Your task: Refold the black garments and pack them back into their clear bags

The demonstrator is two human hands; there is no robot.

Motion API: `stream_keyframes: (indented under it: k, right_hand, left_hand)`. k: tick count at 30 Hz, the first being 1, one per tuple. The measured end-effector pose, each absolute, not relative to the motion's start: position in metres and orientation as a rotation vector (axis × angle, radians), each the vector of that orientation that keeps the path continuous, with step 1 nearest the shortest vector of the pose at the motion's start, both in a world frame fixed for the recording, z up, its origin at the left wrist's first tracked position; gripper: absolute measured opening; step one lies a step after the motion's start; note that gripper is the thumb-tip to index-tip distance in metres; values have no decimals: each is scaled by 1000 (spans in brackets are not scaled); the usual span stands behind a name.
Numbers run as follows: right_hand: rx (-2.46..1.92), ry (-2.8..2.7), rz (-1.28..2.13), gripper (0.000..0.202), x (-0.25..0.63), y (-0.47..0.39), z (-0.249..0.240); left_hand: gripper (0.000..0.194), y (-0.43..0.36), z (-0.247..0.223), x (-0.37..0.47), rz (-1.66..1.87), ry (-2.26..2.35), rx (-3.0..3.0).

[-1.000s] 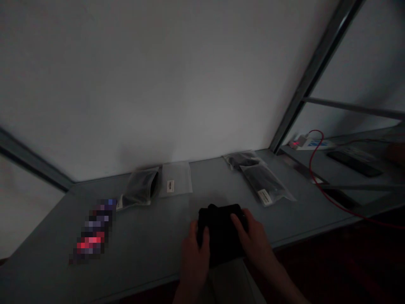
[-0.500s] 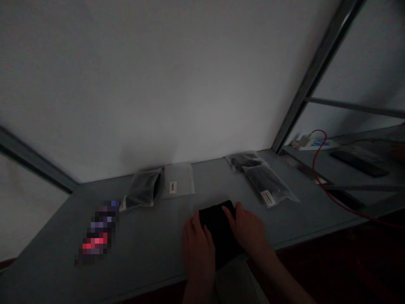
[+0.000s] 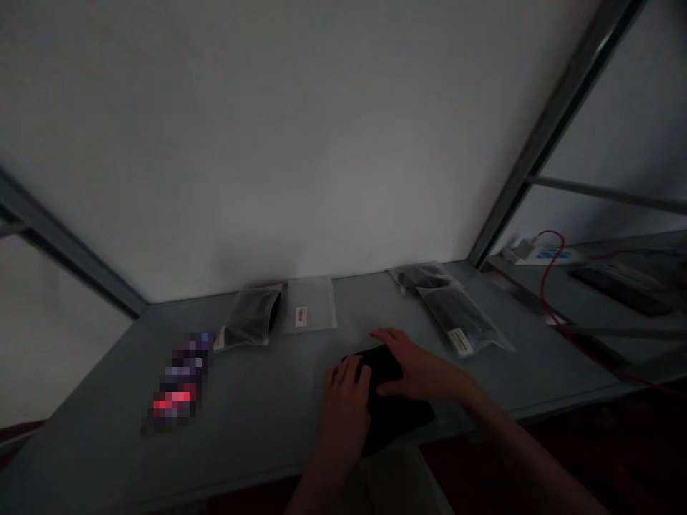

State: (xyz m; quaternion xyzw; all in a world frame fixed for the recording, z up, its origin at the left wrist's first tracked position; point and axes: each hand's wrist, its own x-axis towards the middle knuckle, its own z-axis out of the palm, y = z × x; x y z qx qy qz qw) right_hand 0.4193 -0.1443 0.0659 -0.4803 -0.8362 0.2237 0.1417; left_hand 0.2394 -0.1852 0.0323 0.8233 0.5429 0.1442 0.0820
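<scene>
A black folded cloth-like item (image 3: 394,418) lies at the front edge of the grey table (image 3: 257,408), between my two hands. My left hand (image 3: 348,400) rests on its left side, fingers bent over its upper left corner. On the upper right part lies my right hand (image 3: 416,365), its thumb apart from the fingers, which reach across the far edge. Beyond my hands are an empty-looking clear bag (image 3: 314,304) with a label, a bag with dark contents (image 3: 250,315) to its left, and two more bags (image 3: 459,315) (image 3: 418,275) at the right.
A pixelated, partly red object (image 3: 177,383) lies on the left of the table. At the right, a red cable (image 3: 546,282) runs from a power strip (image 3: 547,255) past a dark flat object (image 3: 620,290). Metal posts (image 3: 552,136) frame the pale wall.
My right hand has turned and spread over the top of the black item, whose lower right part now shows more. My left hand's fingers have bent more. The view has shifted slightly.
</scene>
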Motion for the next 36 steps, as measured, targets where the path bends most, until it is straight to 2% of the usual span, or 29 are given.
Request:
stream_keyframes:
  k: [2,4,8,12,15,19,24,26,31,34,36]
  right_hand:
    - [-1608,-2287,678,116,420,-145,67]
    - [-1870,-2085,589,125,418,-155,61]
    - [-2149,-1693,470,119,412,-184,43]
    - [-2173,-1204,608,114,409,-193,27]
    - [-1943,-955,704,99,405,-176,19]
    - [-1744,-776,903,50,404,-137,17]
    - [-1428,-564,1419,19,409,-91,28]
    - [-1378,-556,1520,8,411,-71,32]
    - [-1344,-632,1622,8,413,-15,37]
    - [-1326,-673,1654,16,412,8,38]
    - [-1311,-694,1672,21,411,14,36]
  left_hand:
    - [50,-183,34,241,378,1646,2446]
    - [52,-180,34,245,355,1701,2428]
    - [51,-174,28,260,386,1934,2340]
    - [44,-167,21,284,503,2057,2240]
    - [40,-161,18,300,608,2036,2152]
    - [36,-146,25,306,765,1895,2049]
    - [15,-101,40,283,917,1612,1969]
    - [8,-79,43,271,971,1512,1976]
    - [9,-35,45,241,1153,1441,1983]
    - [17,-24,41,226,1251,1759,1990]
    - [27,-23,37,219,1147,2028,2006]
